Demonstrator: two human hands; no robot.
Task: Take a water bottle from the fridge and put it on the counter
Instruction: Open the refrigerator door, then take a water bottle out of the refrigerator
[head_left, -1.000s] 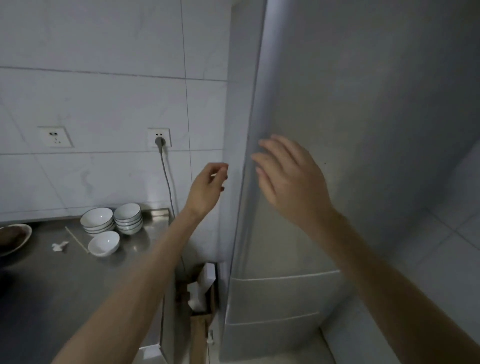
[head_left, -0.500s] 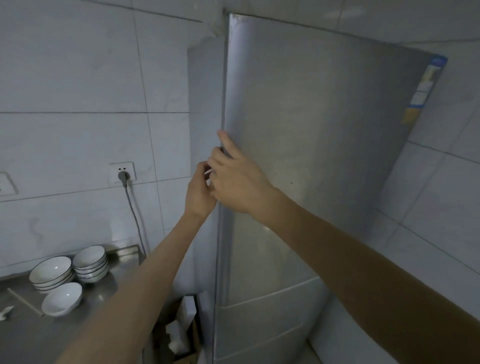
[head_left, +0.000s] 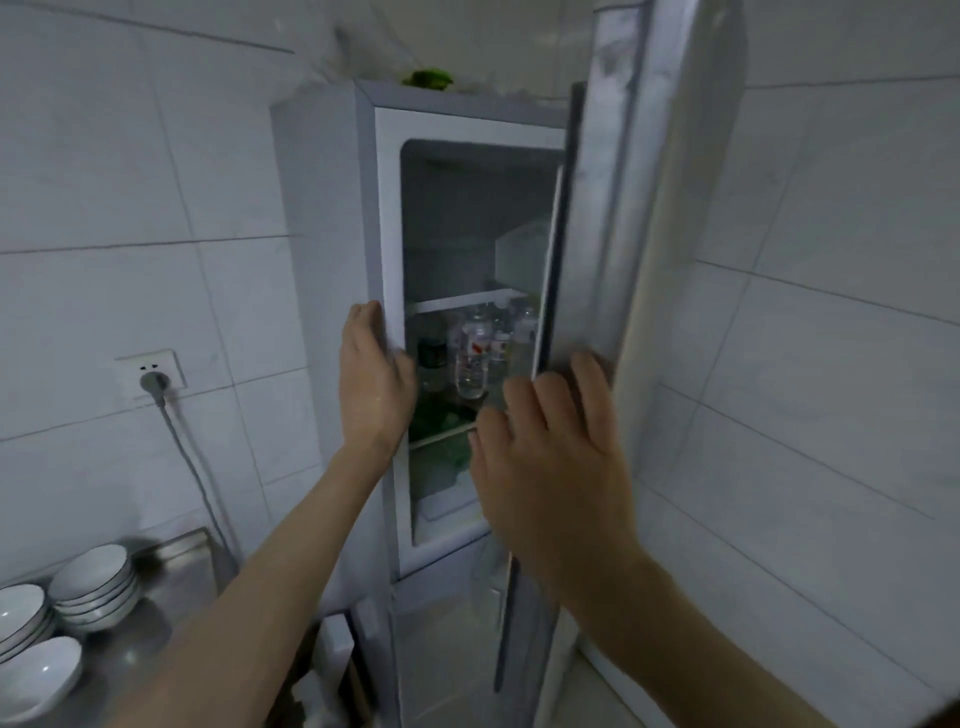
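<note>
Head view: the fridge door (head_left: 613, 218) stands partly ajar. The water bottles (head_left: 475, 358) stand upright on a middle shelf, long axes vertical, visible through the gap. The left hand (head_left: 375, 384), fingers loose and holding nothing, rests against the fridge frame (head_left: 387, 218) just left of the bottles, likely nearer them. The right hand (head_left: 550, 457), fingers spread, presses the door edge, grasping nothing.

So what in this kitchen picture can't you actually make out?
Head view only:
- Bottles: labels blurred, right ones hidden by the door.
- Green item on the fridge: too blurred to identify.
- Bowls: cut off by the left edge.
- Lower shelf: hidden by right hand.
</note>
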